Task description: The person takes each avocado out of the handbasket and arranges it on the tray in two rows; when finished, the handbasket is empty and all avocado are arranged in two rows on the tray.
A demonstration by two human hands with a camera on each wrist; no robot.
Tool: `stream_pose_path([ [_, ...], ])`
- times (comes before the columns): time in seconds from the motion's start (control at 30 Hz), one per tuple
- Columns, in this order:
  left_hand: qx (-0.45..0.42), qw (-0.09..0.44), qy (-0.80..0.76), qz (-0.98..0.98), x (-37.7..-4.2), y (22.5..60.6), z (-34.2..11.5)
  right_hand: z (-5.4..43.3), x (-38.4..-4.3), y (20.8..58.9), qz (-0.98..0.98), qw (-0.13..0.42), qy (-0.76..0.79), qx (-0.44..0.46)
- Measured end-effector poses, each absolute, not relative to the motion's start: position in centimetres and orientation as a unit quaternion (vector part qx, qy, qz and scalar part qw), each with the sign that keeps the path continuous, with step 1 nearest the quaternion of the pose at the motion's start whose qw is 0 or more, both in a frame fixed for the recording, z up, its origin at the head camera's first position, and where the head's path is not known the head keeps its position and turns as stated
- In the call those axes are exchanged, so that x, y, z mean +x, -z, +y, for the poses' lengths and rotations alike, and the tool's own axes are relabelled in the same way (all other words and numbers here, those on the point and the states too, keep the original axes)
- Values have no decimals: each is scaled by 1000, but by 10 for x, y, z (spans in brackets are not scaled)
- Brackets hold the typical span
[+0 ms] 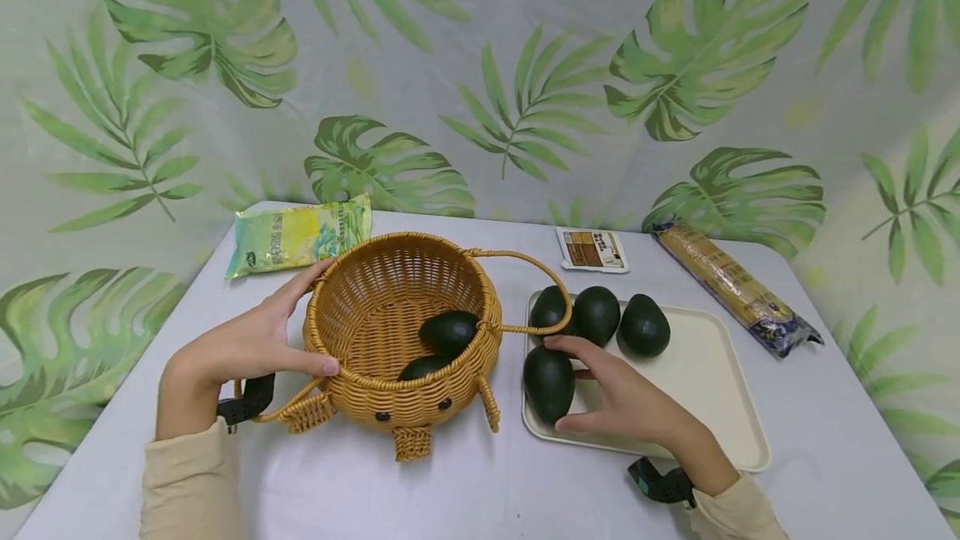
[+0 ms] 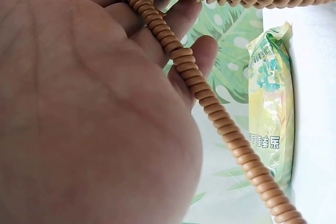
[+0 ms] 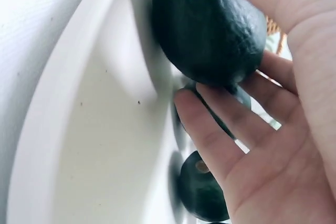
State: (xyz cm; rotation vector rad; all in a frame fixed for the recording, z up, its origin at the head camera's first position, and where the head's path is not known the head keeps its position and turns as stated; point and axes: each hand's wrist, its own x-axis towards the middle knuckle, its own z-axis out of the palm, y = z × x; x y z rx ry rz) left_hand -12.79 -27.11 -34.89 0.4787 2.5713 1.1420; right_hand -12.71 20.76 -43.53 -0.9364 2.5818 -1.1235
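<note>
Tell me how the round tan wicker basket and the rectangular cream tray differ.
The round tan wicker basket is deep; the rectangular cream tray is shallow. The basket is woven, the tray smooth. The basket has looped handles; the tray shows none. Both hold dark green avocados.

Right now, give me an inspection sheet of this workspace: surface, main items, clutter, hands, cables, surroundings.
Surface: white tabletop.
Job's things: wicker basket holding two avocados; cream tray bearing three more avocados.
Clutter: green-yellow packet, small white packet, long packet, all toward the back.
Hands: left hand touches the basket's left side; right hand grips another avocado at the tray's left end.
Cables: nothing seen.
Surroundings: leaf-print backdrop.
</note>
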Motion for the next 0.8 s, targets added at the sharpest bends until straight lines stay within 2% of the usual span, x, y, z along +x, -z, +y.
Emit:
stream_pose_path([
  [0.33,167,144,-399,890,-128,348,-271,208,-122,434,900,26,294,-321],
  [0.8,163,143,-399,891,-127,348,-270,206,-121,426,901,43,290,-319],
])
